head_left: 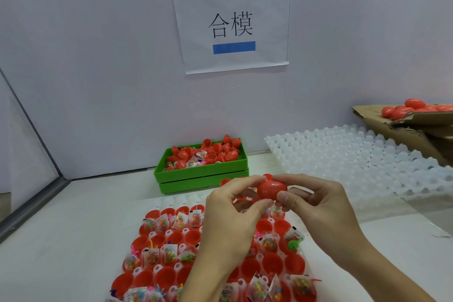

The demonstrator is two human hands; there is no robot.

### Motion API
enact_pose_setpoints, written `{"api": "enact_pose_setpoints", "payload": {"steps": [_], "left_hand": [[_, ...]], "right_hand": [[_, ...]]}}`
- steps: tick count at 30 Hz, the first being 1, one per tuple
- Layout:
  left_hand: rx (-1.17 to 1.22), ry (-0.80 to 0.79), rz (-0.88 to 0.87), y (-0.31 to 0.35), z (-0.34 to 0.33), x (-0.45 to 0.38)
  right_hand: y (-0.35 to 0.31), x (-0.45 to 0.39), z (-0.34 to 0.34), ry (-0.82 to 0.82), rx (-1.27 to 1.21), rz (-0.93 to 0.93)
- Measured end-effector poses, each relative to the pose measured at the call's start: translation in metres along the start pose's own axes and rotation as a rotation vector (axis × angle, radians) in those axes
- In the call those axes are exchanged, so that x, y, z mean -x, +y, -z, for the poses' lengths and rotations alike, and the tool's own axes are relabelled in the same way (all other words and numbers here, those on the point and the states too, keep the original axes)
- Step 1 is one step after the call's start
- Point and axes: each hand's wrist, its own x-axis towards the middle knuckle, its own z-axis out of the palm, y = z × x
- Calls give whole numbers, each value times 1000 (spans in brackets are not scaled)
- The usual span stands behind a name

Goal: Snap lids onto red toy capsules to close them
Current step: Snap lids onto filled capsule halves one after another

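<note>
Both hands held one red capsule (272, 189) up over the tray (304, 256) of open red halves. The left hand (230, 218) pinched its near end between thumb and curled fingers (247, 182); the right hand (316, 206) gripped the far end the same way. Behind them on the worktop (73, 240) sat a green bin (203, 174) of loose red shells, with white trays (355, 162) beside it.

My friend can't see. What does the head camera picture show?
Two hands, left hand and right hand, hold a red capsule above a tray of open red halves, many holding toy packets. Behind stand a green bin and a wall sign.
</note>
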Motion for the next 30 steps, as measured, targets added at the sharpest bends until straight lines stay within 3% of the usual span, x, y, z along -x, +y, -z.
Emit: {"api": "enact_pose_setpoints", "payload": {"steps": [11, 30], "left_hand": [[87, -80, -4, 7, 2, 2], [-18, -24, -41, 3, 3, -2]], "right_hand": [[-4, 1, 0, 18, 49, 29], [-2, 2, -3, 2, -26, 53]]}}
